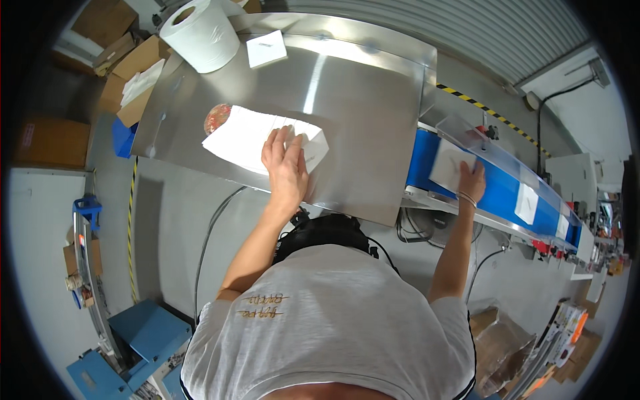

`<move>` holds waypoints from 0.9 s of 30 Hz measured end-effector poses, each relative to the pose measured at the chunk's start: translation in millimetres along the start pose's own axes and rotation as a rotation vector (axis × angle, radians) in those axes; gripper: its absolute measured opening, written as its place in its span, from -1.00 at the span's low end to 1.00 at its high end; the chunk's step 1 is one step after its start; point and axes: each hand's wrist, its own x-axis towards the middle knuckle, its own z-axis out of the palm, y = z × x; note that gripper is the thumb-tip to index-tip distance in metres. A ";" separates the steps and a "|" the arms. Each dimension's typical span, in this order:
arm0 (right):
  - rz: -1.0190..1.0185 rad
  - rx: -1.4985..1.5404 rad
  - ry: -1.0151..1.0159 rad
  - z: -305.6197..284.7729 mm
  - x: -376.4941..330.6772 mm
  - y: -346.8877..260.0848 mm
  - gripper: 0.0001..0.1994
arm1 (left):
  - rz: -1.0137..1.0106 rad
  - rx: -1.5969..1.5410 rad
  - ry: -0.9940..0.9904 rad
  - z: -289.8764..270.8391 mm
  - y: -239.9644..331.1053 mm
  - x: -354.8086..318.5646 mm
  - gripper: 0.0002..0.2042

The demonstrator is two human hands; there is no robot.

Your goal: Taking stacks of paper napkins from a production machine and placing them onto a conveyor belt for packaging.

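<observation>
A row of flat white square packets (243,138) leans in an overlapping line on the steel table in front of me. My left hand (287,160) rests on the right end of that row, its fingers stretched out and slightly apart. At the row's left end sits a rounded reddish patterned thing (217,119), which I cannot name. Out to the right, my right hand (472,181) grips the edge of a single white packet (448,163), slightly blurred, over the blue conveyor belt (497,193). Farther down the belt lie another white packet (526,203) and a smaller-looking one (562,227).
The steel table (360,133) has a raised rim at the back. A large white roll (200,37) and a small white stack (267,49) stand at its far left. A clear guard (493,150) runs along the belt's far side. Left of the table is an open cardboard box (137,77).
</observation>
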 end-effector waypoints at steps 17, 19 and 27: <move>-0.815 0.870 -1.069 11.9 -92.9 -257.9 -0.54 | 0.127 0.028 -0.109 -18.2 5.8 0.2 -0.72; -0.636 0.900 -1.176 15.0 -95.3 -244.0 -0.61 | 0.079 0.061 -0.050 -17.9 0.4 1.6 -0.67; 0.039 0.625 -0.406 12.2 -47.8 -91.7 -0.63 | 0.059 0.070 0.020 -17.0 -24.5 0.6 -0.69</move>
